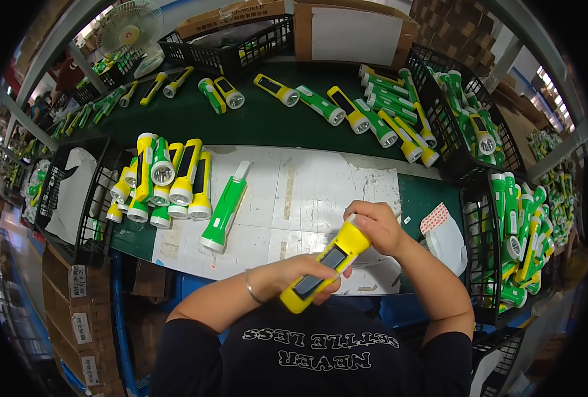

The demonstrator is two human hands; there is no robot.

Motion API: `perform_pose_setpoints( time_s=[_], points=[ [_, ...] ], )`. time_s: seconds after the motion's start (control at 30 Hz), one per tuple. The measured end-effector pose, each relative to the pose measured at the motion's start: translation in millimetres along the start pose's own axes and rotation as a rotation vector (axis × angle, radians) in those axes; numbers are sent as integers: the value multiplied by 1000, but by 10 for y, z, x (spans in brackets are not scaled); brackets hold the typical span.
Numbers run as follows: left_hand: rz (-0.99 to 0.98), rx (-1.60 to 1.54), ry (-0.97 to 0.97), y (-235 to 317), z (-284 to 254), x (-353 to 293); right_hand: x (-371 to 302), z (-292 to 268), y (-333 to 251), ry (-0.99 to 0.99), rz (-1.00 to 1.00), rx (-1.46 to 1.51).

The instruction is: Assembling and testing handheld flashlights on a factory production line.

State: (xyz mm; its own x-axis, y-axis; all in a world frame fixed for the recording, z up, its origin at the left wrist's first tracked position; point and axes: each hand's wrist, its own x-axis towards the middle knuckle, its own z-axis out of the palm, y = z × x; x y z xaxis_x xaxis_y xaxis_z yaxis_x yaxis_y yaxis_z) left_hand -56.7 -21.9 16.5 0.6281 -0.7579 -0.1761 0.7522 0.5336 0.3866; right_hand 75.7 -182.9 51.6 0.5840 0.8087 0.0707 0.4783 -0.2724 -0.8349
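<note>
Close to my body I hold a yellow flashlight (335, 258) with a dark panel along its side, tilted with its white-rimmed head up to the right. My left hand (305, 274) wraps round its lower body, the thumb lying over the panel. Round the head end, the fingers of my right hand (378, 228) are closed; the lens is hidden. On the white work surface (267, 198) to the left lies a green flashlight (224, 212) with a pale tab sticking out of its tail end. Beyond it is a pile of yellow and green flashlights (168, 173).
Black crates of flashlights stand at the right (512, 251) and far right (462, 126). Another black crate (75, 198) is at the left. Several flashlights (320, 104) lie across the green table behind. A white sheet with red dots (445, 239) lies right of my right hand.
</note>
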Motion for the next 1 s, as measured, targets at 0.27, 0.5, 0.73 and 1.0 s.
perform_pose_setpoints(
  time_s=[0.27, 0.5, 0.73, 1.0],
  points=[
    [158, 728, 391, 66, -74, 118, 69, -42, 42, -3, 74, -195],
    [156, 693, 365, 135, -93, 184, 73, -51, 83, 67, 73, -90],
    [275, 410, 356, 127, -305, 36, 320, 55, 189, 125, 70, 66],
    [643, 50, 324, 164, -460, 298, -388, 667, 734, 278, 22, 349]
  ],
)
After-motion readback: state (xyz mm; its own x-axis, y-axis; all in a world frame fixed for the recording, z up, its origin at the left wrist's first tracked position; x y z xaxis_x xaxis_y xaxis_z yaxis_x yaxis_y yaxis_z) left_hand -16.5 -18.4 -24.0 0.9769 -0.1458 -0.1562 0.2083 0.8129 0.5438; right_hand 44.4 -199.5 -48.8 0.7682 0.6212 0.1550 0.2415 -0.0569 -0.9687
